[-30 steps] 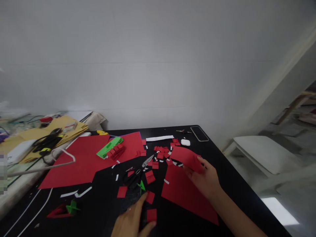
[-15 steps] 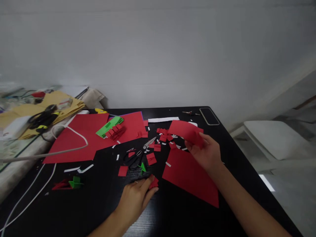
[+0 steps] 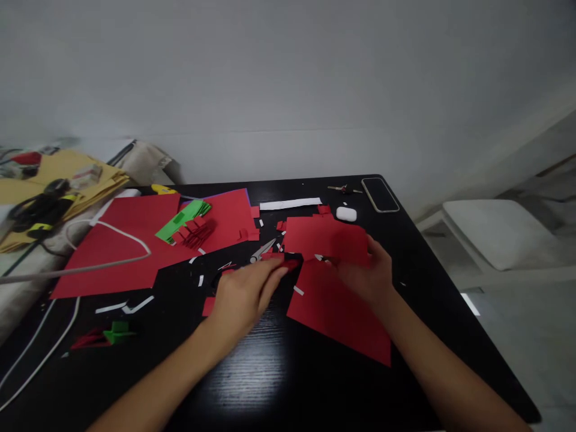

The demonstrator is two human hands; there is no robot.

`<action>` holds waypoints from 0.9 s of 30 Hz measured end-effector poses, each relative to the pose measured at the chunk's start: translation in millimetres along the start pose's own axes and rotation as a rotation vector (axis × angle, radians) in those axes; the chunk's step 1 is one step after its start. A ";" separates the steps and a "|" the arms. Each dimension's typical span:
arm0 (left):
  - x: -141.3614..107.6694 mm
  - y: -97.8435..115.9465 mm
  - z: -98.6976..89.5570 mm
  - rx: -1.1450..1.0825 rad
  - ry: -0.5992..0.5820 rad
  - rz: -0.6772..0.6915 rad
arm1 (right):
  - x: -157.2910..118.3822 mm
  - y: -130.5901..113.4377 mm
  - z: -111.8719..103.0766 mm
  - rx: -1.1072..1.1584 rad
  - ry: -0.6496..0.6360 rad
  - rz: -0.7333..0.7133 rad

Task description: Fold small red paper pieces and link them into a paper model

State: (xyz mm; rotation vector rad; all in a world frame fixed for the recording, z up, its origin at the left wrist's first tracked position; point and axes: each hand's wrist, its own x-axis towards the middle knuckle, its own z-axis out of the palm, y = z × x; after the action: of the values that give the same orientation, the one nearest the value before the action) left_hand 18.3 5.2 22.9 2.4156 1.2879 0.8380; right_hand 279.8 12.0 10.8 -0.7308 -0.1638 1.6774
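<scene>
My right hand [image 3: 366, 273] grips the right end of a red paper piece [image 3: 310, 234], which extends leftward over several small red scraps. A larger red sheet [image 3: 339, 318] lies on the table under that hand. Left of it, my left hand [image 3: 245, 291] is closed, thumb and forefinger pinching a small red paper piece [image 3: 292, 264] near the strip's lower left edge. Scissors [image 3: 263, 251] lie just beyond my left hand, their handles largely hidden by it. A small white-tipped object [image 3: 319, 258] shows beside the right fingers; its kind is unclear.
Red sheets [image 3: 117, 240] cover the left side, with green paper strips [image 3: 189, 215] and folded red pieces [image 3: 193, 233] on them. A green and red folded piece [image 3: 117, 333] lies nearer. A phone [image 3: 380, 195], white case [image 3: 346, 214] and white cable [image 3: 90, 273] are around.
My left hand has moved forward with its small red piece, covering the scissor handles. The red paper in my right hand has come down flatter over the scraps. The view has shifted slightly.
</scene>
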 end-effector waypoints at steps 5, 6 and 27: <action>22.2 -17.0 -16.5 0.046 -0.026 -0.152 | -5.9 -1.0 -2.8 0.007 0.021 0.019; 16.2 -24.6 -24.0 0.071 0.004 -0.208 | -7.6 -0.3 -2.3 0.008 0.030 0.037; -87.2 -80.2 -56.8 -0.155 -0.232 -0.688 | -10.5 22.6 -8.3 0.033 -0.034 0.244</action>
State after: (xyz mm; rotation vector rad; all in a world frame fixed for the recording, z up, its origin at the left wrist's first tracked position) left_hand -107.5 -22.9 -2.8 1.6939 1.7130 0.4228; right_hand 266.1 -5.8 -2.8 -0.7200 -0.0719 1.9201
